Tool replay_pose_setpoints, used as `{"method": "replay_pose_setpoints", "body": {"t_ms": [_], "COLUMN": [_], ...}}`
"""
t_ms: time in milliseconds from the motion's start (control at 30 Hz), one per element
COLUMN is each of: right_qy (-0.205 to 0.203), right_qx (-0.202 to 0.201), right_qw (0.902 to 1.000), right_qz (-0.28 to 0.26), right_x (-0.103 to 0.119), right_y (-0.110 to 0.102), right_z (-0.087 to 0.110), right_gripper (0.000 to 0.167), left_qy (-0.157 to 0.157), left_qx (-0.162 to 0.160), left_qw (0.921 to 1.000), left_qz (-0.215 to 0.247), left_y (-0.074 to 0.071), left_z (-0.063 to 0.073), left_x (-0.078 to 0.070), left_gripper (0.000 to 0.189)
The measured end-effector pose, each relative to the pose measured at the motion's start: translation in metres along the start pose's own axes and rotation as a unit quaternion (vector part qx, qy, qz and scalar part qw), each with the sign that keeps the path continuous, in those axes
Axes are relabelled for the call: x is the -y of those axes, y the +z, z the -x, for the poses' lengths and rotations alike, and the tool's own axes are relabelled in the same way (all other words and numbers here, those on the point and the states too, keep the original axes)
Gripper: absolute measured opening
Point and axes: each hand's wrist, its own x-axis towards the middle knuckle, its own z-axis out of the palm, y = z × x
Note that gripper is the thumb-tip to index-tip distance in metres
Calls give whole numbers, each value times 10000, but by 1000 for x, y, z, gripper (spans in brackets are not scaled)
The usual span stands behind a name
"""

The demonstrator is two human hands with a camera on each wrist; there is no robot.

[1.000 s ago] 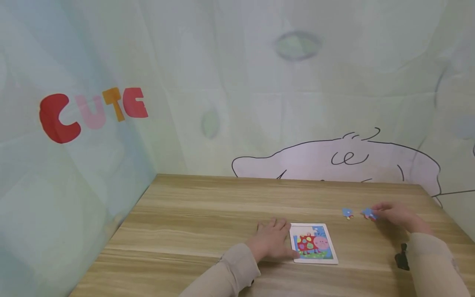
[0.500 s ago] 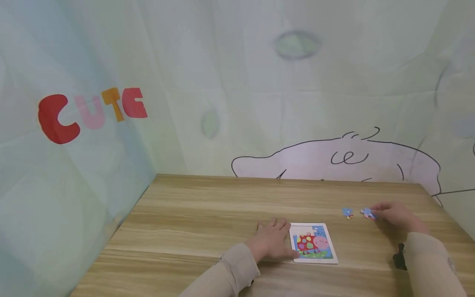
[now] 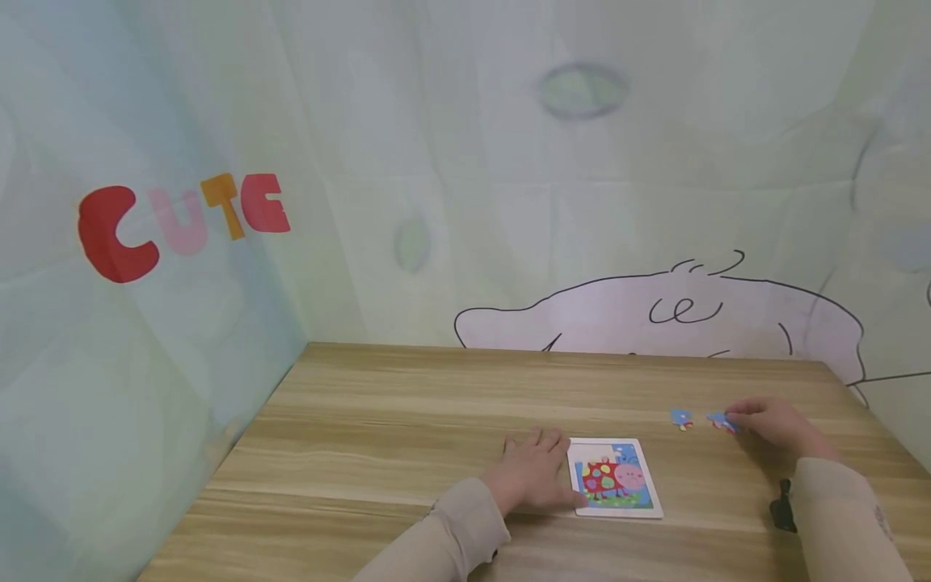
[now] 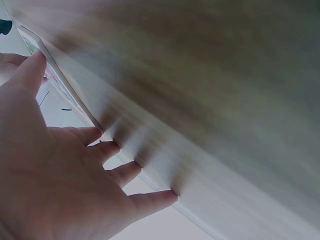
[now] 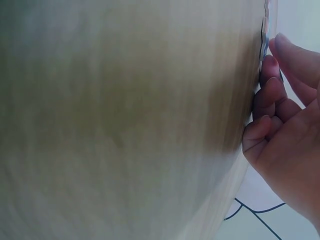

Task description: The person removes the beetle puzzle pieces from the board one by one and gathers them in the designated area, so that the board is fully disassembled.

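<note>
Flat on the wooden table lies a jigsaw puzzle [image 3: 615,481] in a white square frame, its picture a pink-faced figure with a red spotted body on blue and green; the upper left part is pale. Along its left edge my left hand [image 3: 531,473] is spread, thumb over the lower left corner and fingertips down on the table, as the left wrist view also shows. Farther right, my right hand [image 3: 774,422] pinches the right side of a blue puzzle piece [image 3: 718,421] between thumb and forefinger, low at the tabletop. The other fingers [image 5: 270,92] are curled against the table.
Just left of the pinched piece lies a second blue puzzle piece [image 3: 680,418]. A small black object [image 3: 783,507] sits beside the right sleeve. Behind the table [image 3: 407,404] hangs a pale printed backdrop [image 3: 480,162] with a cartoon outline and coloured letters.
The blue piece at my right fingertips has turned and tilted slightly, almost in place. My right forearm has shifted a little left. The left hand and framed puzzle have stayed put.
</note>
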Motion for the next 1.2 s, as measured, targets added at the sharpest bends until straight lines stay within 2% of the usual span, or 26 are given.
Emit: {"method": "replay_pose_setpoints", "body": {"t_ms": [267,433,667,933,1200], "right_qy": [51,68,-446,-530,-1179], "right_qx": [-37,-23,-232,-277,-298], "right_qw": [10000,10000,9983,9980,9926], "right_qz": [3,-12,281,223,48], "right_x": [-2,5,23,48,70], "right_y": [-1,-3,-4,2,11], "right_z": [1,3,8,17,23], "right_gripper": [64,64,62,66,47], "left_qy": [1,36,37,22,-2], "left_qx": [17,-14,-44,-7,0], "left_qw": [10000,10000,9999,10000,10000], "left_qz": [53,-70,-113,-87,-48], "left_y": [-1,0,-1,-3,-3], "left_z": [1,1,1,3,2], "left_x": [-1,0,-1,-2,-2], "left_gripper": [89,89,89,89,89]}}
